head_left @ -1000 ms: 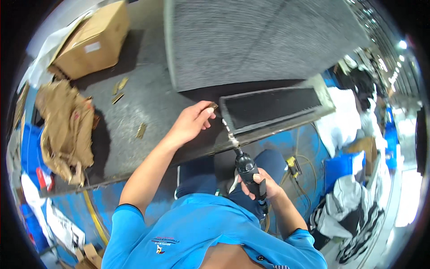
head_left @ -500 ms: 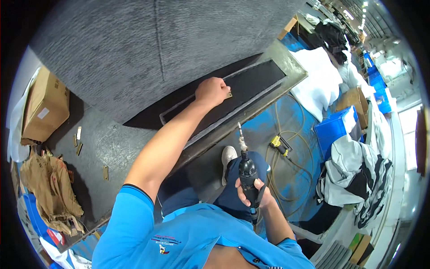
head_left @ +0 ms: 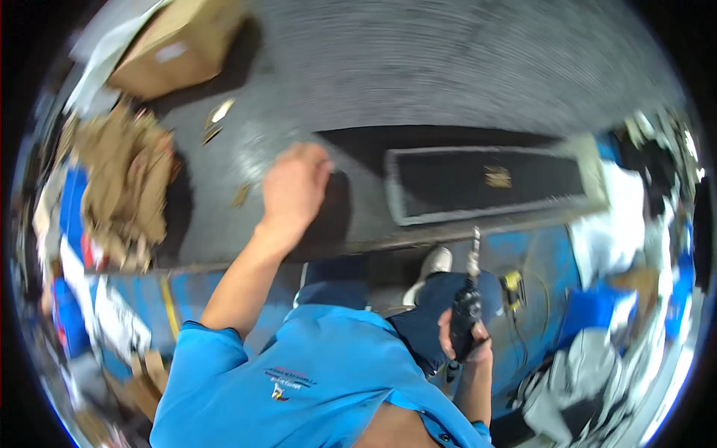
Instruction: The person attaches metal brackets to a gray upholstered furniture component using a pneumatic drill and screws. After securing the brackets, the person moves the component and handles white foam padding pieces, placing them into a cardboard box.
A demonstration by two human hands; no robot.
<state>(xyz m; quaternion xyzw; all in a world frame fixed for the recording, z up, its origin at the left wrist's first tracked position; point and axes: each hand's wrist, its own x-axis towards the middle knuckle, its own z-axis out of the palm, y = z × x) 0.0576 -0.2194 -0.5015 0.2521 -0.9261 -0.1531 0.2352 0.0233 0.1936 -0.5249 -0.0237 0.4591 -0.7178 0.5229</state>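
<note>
A black power screwdriver (head_left: 464,317) is held in the right hand (head_left: 464,337), low in the view and below the edge of the grey surface (head_left: 224,216). The fingers of that hand are wrapped tightly round the tool's body, and its metal bit is pointed upward toward the surface edge without touching it. The tool is seen over the person's dark trousers and a pale shoe (head_left: 433,265), above a blue floor (head_left: 545,261).

The left hand (head_left: 293,190) is laid on the grey surface, well apart from the tool. Its fingers are curled downward and kept close together against the surface; whether anything is pinched beneath them cannot be told, since the picture is blurred there. Just to the right of this hand a long dark rectangular panel with a pale frame (head_left: 485,183) is seen lying flat near the front edge, and a small brass-coloured piece (head_left: 497,177) is seen resting on it. Behind the panel a large ribbed grey sheet (head_left: 463,67) is spread across the far part of the surface.

To the left of the hand, a few small brass-coloured pieces (head_left: 218,113) are scattered on the surface. A cardboard box (head_left: 175,45) is placed at the far left corner, and a heap of crumpled brown cloth (head_left: 123,179) is piled at the left edge. A yellow object (head_left: 512,281) is seen on the floor, just right of the tool.
</note>
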